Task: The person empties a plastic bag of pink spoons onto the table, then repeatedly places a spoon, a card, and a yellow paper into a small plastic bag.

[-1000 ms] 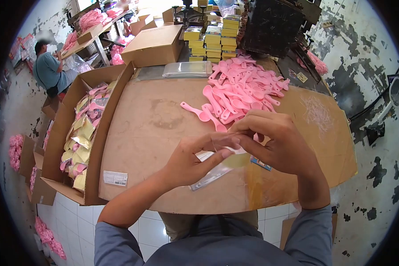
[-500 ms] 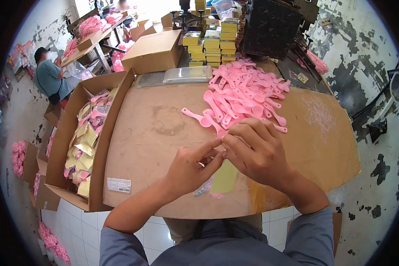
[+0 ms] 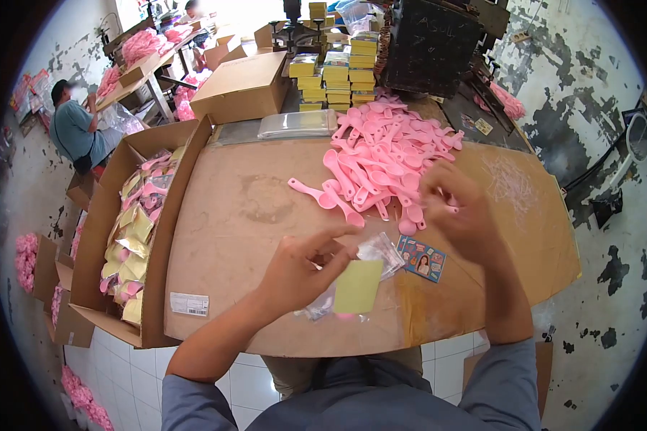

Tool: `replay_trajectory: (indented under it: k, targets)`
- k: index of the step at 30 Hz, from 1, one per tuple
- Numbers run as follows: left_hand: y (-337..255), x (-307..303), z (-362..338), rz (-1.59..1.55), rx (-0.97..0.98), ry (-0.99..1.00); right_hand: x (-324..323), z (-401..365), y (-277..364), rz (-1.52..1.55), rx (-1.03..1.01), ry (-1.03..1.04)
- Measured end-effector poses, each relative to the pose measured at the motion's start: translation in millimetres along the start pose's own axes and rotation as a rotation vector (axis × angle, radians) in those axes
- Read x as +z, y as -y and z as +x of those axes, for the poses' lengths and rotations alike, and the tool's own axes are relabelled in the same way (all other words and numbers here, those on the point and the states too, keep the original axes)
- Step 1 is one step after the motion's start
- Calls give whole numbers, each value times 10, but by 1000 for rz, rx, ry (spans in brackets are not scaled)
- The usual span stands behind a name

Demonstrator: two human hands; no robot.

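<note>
My left hand [image 3: 302, 269] is over the near middle of the cardboard-covered table, thumb and forefinger apart, with nothing visible between them. Close by its thumb lies a clear plastic bag [image 3: 382, 251] with a pale yellow card [image 3: 358, 289] and a bit of pink showing. Just right of the bag is a blue printed card [image 3: 422, 258] with a picture on it. My right hand [image 3: 454, 208] is smeared by motion at the right edge of a heap of pink plastic scoops [image 3: 381, 151]; its grip cannot be made out.
An open carton [image 3: 180, 215] full of bagged scoops and yellow cards stands at the left. Clear plastic sleeves [image 3: 297, 123], a closed box [image 3: 241, 86] and stacks of cards [image 3: 336, 72] are at the back. Far left, a person [image 3: 83, 129] sits.
My right hand has parted from my left and moved up and right. The printed card and more of the bag now show. My left hand has shifted slightly left and its fingers have spread.
</note>
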State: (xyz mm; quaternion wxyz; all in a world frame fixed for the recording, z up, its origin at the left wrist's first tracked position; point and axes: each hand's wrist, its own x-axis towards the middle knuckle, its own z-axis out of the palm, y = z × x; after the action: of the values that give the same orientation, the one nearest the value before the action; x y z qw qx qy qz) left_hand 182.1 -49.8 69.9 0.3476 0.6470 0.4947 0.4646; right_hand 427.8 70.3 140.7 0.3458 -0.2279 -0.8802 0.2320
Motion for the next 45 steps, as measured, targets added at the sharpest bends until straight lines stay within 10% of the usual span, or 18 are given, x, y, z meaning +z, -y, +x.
replay_trajectory:
  k: [6,8,10,11,19,25,45]
  targets:
    - [48,-41,59,-320,-106,-68,-1596,-1164,-1043,822,472,-54]
    - [36,-16,63,-344,-88,-103,-1992,-1608,-1792,-27,720,-221]
    - [15,-16,66,-301,-92,-96,-2040,-2219,-2462,-1534,562,3]
    - [12,-19,72,-279,-96,-93,-1977,-2103,-2281,-1540,822,75]
    - [119,24,116,-337,-86,-120,-1001,-936,-852,-504,451,-360]
    - [154,33,85,-335,-100,-142,166,-313,-86,282,116,186]
    - [275,26,86,-385,-229,-128,728,-269,-453,801,469,152]
